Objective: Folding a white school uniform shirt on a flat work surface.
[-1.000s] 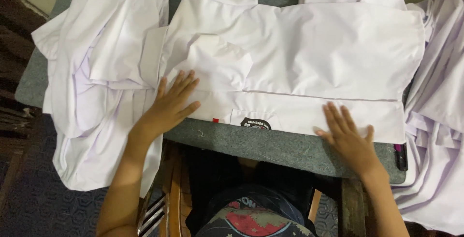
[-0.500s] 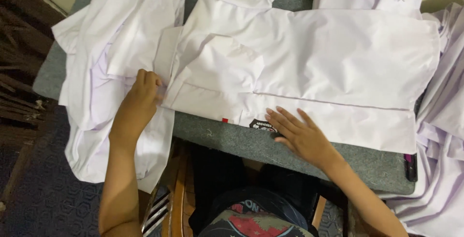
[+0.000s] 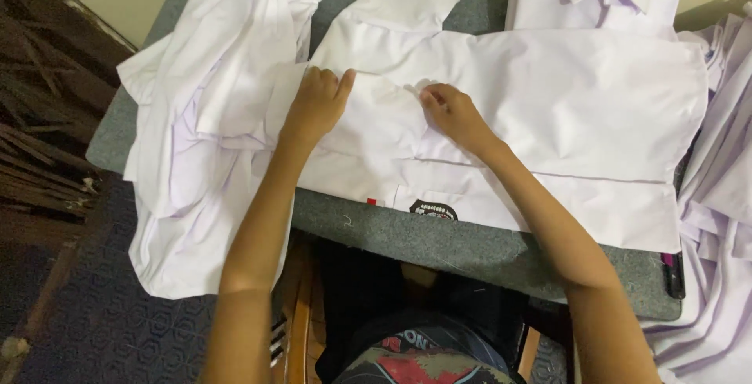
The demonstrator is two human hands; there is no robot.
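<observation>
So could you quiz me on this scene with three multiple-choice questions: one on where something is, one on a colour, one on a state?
1. Where is the loose heap of shirts?
A. left end of the table
B. on the floor
C. in a box

2. What colour is the table cover?
A. red
B. grey
C. yellow

3. How does the left hand meet the spread shirt?
A. hovers above
B. grips a fold
C. lies flat

Answers: 1 A, it drapes over that end. 2 B, bare cloth shows grey. 3 B, fingers curl around fabric.
</observation>
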